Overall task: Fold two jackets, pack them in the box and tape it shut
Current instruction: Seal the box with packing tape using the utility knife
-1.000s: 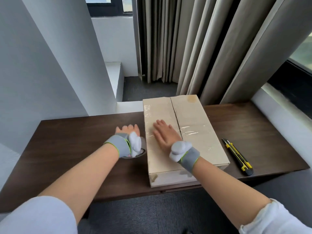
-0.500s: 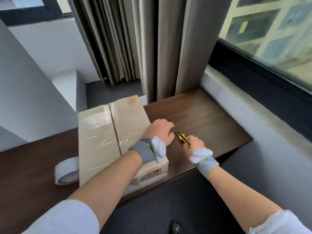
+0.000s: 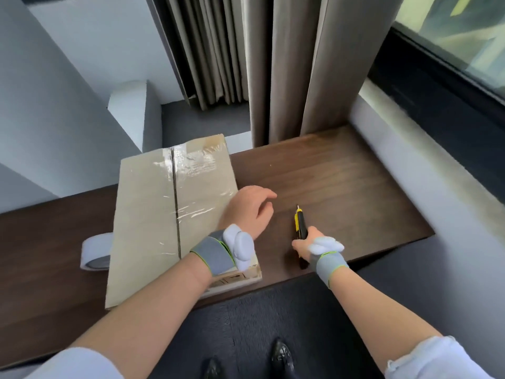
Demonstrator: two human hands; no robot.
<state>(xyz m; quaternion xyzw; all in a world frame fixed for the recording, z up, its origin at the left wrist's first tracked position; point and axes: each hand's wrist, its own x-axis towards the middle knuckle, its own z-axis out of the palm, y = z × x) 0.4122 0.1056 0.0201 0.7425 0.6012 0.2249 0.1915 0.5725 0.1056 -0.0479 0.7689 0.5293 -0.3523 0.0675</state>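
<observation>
A closed cardboard box lies on the dark wooden table, with clear tape across its centre seam. No jackets are visible. My right hand grips a yellow and black utility knife just right of the box, blade end pointing away from me. My left hand hovers over the box's right edge with relaxed, slightly curled fingers, holding nothing. A roll of tape lies on the table against the box's left side, partly hidden by it.
Grey curtains hang behind the table's far edge. A white sill and dark window frame run along the right. A white ledge stands at the back left. My shoes show on the dark carpet below the table's front edge.
My right hand left the box top, reached the knife on the right and picked it up. My left hand moved from the tape roll across to the box's right edge. The view swung right.
</observation>
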